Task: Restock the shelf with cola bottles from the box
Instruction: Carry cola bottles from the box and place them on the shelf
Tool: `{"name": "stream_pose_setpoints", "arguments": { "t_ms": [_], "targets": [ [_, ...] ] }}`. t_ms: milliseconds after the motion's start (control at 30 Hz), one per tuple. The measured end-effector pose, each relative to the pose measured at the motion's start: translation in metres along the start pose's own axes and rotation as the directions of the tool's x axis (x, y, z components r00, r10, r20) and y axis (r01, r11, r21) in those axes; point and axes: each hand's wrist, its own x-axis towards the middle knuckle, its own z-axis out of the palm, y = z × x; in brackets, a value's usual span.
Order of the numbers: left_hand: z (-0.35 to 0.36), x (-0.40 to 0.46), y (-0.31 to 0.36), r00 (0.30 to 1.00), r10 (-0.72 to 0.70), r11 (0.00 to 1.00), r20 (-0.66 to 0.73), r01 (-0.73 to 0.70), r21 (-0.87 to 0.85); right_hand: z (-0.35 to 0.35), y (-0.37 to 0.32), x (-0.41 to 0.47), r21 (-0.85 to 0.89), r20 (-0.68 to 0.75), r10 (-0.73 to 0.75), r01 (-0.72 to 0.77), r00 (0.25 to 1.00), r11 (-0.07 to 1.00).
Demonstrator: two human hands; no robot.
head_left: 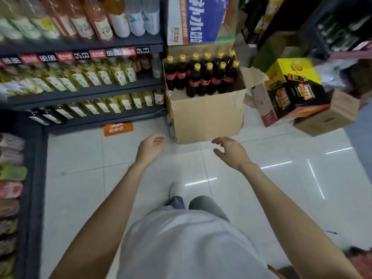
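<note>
An open cardboard box [207, 117] stands on the floor ahead of me, beside the end of the shelf. Several dark cola bottles [203, 77] with yellow caps and red labels stand upright in it. The dark shelf unit [84, 93] at the left holds rows of yellow and orange drink bottles. My left hand [150, 148] hangs in the air just short of the box's lower left corner, fingers loosely curled, holding nothing. My right hand [231, 151] hovers below the box's front wall, fingers spread and empty.
A black and yellow carton [296, 91] lies tilted on other boxes to the right. A blue and white carton [201, 19] stands behind the cola box. An orange sign [117, 129] lies at the shelf's foot. A second rack [12, 198] runs along the left. White tiles lie underfoot.
</note>
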Motion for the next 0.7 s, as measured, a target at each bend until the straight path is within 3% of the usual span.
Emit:
{"name": "stream_pose_setpoints", "arguments": {
  "t_ms": [133, 267, 467, 600, 700],
  "targets": [
    [0.021, 0.069, 0.059, 1.0, 0.026, 1.0, 0.011, -0.026, -0.006, -0.039, 0.038, 0.078, 0.124, -0.044, 0.03, -0.024, 0.999, 0.992],
    [0.049, 0.143, 0.112, 0.999, 0.032, 0.999, 0.003, -0.032, -0.009, -0.07, 0.07, 0.176, 0.141, -0.04, -0.026, 0.031, 0.999, 0.99],
    [0.1, 0.243, 0.158, 0.986, -0.142, 0.987, -0.088, 0.134, -0.091, -0.098, 0.095, 0.314, 0.228, -0.132, -0.072, 0.101, 0.989, 0.968],
    [0.133, 0.31, 0.174, 0.968, -0.225, 0.965, -0.114, 0.206, -0.161, -0.098, 0.103, 0.392, 0.054, -0.148, -0.197, 0.207, 0.969, 0.977],
    [0.151, 0.353, 0.173, 0.952, -0.27, 0.954, -0.148, 0.243, -0.174, -0.092, 0.108, 0.442, -0.156, 0.01, -0.3, 0.297, 0.954, 0.942]
  ]
}}
